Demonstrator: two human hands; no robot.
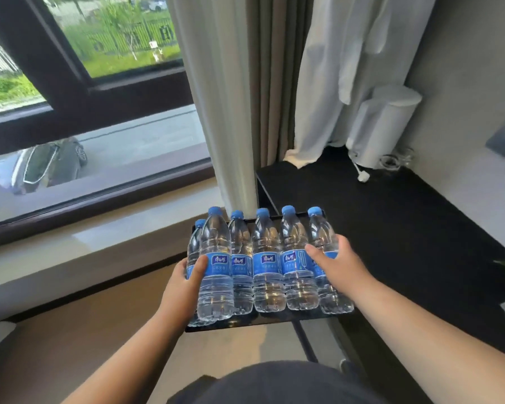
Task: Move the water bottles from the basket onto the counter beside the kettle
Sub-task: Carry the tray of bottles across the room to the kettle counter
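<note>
Head view: left hand [187, 277] and right hand [337, 265] grip outer bottles [331, 298] (all upright).

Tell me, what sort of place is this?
Probably a hotel room: a white kettle stands on a dark counter beside drinking glasses, what looks like a white robe hangs by the curtains, and identical water bottles fill a basket near the window.

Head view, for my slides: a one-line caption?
Left hand and right hand grip the end bottles of a row in a basket, by the counter with the kettle.
</note>
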